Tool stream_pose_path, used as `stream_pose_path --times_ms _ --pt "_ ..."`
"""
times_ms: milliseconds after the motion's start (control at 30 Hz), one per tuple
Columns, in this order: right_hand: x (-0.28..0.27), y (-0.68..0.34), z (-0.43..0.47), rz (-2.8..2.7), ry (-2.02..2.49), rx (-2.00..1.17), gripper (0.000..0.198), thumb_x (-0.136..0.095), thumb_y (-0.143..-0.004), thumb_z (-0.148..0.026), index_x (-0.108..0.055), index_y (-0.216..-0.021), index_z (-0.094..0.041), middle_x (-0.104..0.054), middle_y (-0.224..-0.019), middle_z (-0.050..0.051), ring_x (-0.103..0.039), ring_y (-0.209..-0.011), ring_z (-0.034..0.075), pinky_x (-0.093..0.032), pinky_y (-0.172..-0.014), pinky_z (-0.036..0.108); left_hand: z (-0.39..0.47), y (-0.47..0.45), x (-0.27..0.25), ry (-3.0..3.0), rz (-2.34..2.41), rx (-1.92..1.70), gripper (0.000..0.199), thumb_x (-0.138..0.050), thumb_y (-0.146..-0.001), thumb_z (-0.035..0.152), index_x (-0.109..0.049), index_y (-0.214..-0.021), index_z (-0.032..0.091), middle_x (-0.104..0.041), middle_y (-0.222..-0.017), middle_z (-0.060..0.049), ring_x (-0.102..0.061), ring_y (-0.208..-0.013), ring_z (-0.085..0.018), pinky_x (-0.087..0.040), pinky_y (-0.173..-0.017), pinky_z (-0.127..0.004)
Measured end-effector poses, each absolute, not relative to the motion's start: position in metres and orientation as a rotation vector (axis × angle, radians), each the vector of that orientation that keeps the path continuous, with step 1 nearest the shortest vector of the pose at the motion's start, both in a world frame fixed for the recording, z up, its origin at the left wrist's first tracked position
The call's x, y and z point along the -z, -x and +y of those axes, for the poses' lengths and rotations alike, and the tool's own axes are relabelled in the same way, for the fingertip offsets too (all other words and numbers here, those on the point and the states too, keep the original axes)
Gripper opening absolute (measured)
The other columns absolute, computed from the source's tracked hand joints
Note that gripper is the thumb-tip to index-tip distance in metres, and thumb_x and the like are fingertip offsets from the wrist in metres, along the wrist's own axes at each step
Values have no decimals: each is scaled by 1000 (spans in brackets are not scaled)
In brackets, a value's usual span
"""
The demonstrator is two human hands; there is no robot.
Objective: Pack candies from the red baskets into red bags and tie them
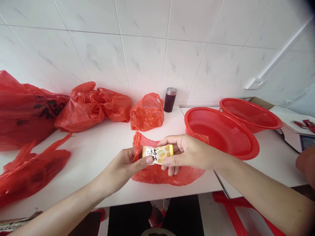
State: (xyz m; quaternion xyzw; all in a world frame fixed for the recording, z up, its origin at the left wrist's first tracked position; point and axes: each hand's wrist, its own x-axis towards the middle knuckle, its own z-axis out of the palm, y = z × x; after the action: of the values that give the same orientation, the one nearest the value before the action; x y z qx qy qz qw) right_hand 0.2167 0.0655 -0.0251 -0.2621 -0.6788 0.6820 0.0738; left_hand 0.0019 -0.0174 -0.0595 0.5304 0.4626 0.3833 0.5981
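Note:
A small wrapped candy [158, 154], white with yellow ends, fruit pictures and dark lettering, is held flat between my two hands. The thumb of my left hand [131, 162] presses on its left end, and the fingers behind also touch the gathered edge of a red plastic bag [169, 177]. At the other end, my right hand [178, 154] pinches the wrapper between thumb and fingers. The bag lies on the white table beneath both hands, its mouth toward the wall. What is inside it is mostly hidden by my hands.
Several filled red plastic bags [81, 109] line the wall and left side. A dark tumbler [170, 100] stands by the tiled wall. Two red baskets [253, 152] sit at right, beside a scale [290, 131]. Part of another person's hand [305, 165] shows at the right edge.

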Motion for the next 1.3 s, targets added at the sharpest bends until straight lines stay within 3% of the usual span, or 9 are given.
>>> stream_pose_path --times_ms 167,467,700,800,933,1033,1167,1300 --pt "26 -217 65 -1972 677 -2042 44 -60 -90 -46 -59 -120 -14 -67 -92 7 -67 -67 12 -57 -63 25 -16 -3 61 -1184 1069 -931 27 -64 -86 38 -71 -101 17 -72 -90 -6 -62 -79 -18 -48 -79 -32" --pt "25 -217 60 -1995 708 -1992 42 -62 -88 -46 -61 -116 -15 -66 -93 7 -69 -74 15 -58 -65 26 -19 -6 59 -1151 1027 -994 24 -67 -84 34 -71 -101 18 -73 -97 -5 -63 -80 -16 -49 -80 -29" --pt "29 -214 52 -2057 782 -1844 33 -65 -85 -46 -60 -89 -13 -68 -88 7 -68 -72 14 -57 -63 25 -20 -9 60 -1235 1006 -961 22 -63 -87 34 -71 -103 21 -73 -101 -3 -65 -92 -20 -49 -88 -33" --pt "31 -217 54 -2071 793 -1793 29 -62 -88 -43 -59 -90 -14 -68 -87 6 -68 -72 15 -57 -63 27 -23 -6 60 -1253 1057 -966 27 -64 -86 35 -68 -109 21 -73 -99 -3 -65 -93 -20 -49 -88 -32" --pt "40 -225 59 -2242 938 -1406 22 -54 -93 -37 -62 -96 -17 -69 -85 5 -68 -75 17 -57 -68 32 -30 3 58 -1175 1187 -1133 42 -61 -88 36 -54 -128 25 -71 -102 -4 -66 -90 -19 -52 -78 -28" --pt "49 -226 57 -2483 1038 -1088 29 -52 -93 -39 -65 -111 -21 -69 -105 8 -66 -97 24 -55 -81 38 -37 5 52 -1158 1165 -1187 47 -60 -89 34 -47 -134 28 -67 -107 -4 -65 -91 -18 -53 -78 -28" --pt "38 -227 46 -2611 896 -974 46 -45 -96 -32 -44 -142 -28 -54 -137 4 -53 -123 22 -48 -99 37 -44 6 45 -1198 1163 -1192 38 -62 -88 30 -54 -124 31 -63 -83 3 -60 -71 -10 -54 -71 -21" --pt "11 -247 45 -2491 888 -416 40 -47 -95 -32 -52 -134 -30 -56 -134 2 -55 -120 21 -47 -101 38 -51 16 39 -1261 1306 -1165 18 -64 -86 34 -62 -103 28 -61 -83 4 -59 -72 -9 -51 -68 -16"
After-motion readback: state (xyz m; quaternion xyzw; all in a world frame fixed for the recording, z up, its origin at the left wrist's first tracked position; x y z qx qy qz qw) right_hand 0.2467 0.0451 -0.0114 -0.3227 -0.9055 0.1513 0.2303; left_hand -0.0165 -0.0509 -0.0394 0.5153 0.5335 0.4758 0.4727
